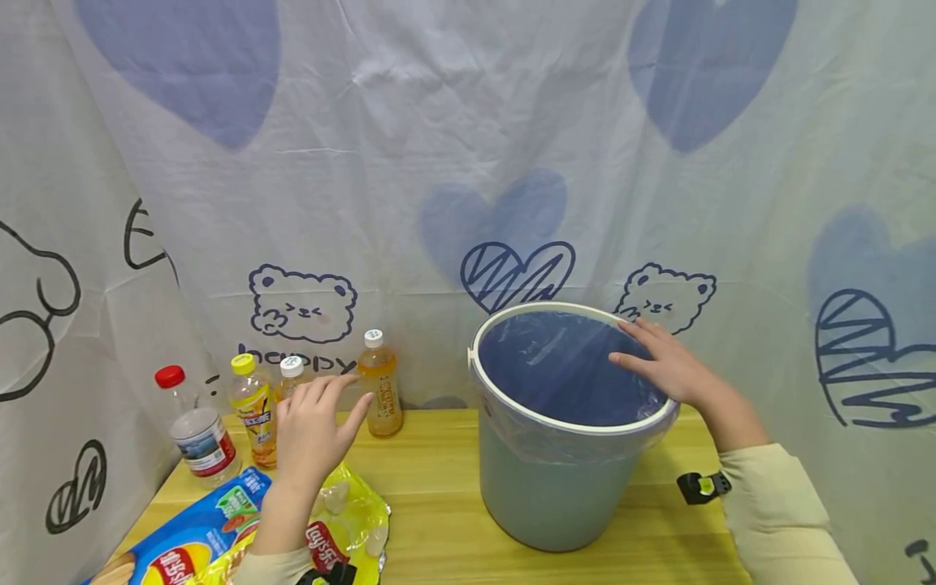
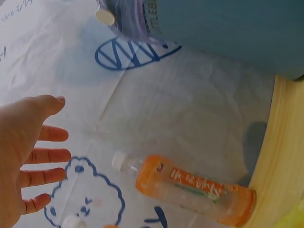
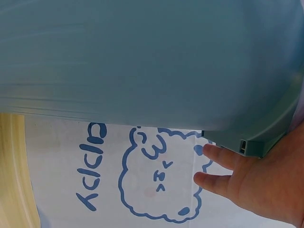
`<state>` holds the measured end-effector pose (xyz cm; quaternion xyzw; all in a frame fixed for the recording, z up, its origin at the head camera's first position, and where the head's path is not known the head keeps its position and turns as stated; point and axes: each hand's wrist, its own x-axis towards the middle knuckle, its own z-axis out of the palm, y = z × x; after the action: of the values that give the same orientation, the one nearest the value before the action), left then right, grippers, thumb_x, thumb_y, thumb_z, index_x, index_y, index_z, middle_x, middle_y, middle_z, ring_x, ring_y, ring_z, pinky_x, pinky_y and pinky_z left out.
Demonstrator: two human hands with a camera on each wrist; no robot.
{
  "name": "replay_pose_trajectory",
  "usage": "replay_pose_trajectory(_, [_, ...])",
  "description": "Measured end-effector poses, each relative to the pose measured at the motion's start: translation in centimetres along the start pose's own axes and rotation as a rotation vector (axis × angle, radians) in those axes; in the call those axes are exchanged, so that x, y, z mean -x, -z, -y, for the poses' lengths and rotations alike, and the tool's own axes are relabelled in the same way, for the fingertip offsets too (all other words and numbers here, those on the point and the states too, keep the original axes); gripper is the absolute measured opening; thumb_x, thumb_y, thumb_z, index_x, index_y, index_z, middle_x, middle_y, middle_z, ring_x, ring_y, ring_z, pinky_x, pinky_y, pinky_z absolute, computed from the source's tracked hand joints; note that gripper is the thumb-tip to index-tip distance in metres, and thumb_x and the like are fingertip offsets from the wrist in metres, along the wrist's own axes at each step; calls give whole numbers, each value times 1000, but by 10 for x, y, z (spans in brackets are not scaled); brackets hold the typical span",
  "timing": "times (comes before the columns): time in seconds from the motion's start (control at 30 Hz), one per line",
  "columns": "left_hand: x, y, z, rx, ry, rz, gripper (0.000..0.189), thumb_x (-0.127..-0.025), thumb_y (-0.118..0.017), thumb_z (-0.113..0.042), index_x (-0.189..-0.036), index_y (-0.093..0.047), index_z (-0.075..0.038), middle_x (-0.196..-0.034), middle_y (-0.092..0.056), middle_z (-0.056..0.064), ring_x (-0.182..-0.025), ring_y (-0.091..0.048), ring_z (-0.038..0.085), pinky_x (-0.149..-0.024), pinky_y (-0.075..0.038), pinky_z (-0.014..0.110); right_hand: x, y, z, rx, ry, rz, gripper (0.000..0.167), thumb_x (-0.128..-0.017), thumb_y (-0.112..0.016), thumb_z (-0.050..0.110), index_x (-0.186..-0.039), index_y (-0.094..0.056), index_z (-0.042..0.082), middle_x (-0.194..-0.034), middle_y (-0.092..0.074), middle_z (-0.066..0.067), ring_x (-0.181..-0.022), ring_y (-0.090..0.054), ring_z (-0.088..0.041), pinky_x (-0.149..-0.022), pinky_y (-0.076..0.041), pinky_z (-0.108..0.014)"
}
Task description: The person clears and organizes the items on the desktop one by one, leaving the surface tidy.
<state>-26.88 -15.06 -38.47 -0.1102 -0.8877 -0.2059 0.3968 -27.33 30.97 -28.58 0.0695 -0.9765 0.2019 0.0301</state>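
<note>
A blue-grey trash bin [image 1: 556,487] with a cream rim and a clear plastic liner stands on the wooden table. My right hand [image 1: 669,370] is at the bin's right rim, its thumb over the opening. In the right wrist view, two fairly straight fingers [image 3: 216,183] show outside the bin beside its rim; the other fingers are hidden. My left hand [image 1: 314,426] is raised in the air with fingers spread, holding nothing. Behind it stands an orange-labelled bottle [image 1: 380,390] with a white cap, also visible in the left wrist view [image 2: 194,187].
At the left stand a red-capped bottle [image 1: 201,439], a yellow-capped bottle [image 1: 256,410] and a partly hidden white-capped bottle [image 1: 292,370]. A blue chip bag [image 1: 205,528] and a yellow chip bag [image 1: 351,512] lie beneath the left arm. A patterned curtain [image 1: 439,122] hangs behind the table.
</note>
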Motion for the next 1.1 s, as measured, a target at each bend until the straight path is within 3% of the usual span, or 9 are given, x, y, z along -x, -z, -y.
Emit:
replay_pose_trajectory(0.6, [27,-10,44,-48,195,177,46,-93,-59,-48,-123,-63,-12,-122,-63,16,-114,-54,39,-90,-38,62,-2,-1,-3,2,6,-5,79,-95,-47,56,-154,-25,8,-160,-10,-29,-145,-8,-54,-108,-13,-74])
replay_pose_trajectory(0.87, [33,-15,57,-41,258,190,45,-94,-59,-46,-121,-63,-11,-124,-62,19,-114,-53,42,-91,-37,65,-2,-2,-3,6,8,-6,79,-95,-48,56,-154,-25,9,-160,-11,-29,-145,-10,-54,-108,-15,-74])
replay_pose_trajectory(1.1, [42,-22,67,-53,301,252,47,-94,-58,-48,-121,-63,-10,-125,-62,21,-114,-53,44,-92,-36,67,-1,-2,-3,-2,11,-8,79,-95,-48,56,-154,-25,9,-160,-10,-29,-145,-9,-53,-109,-14,-74])
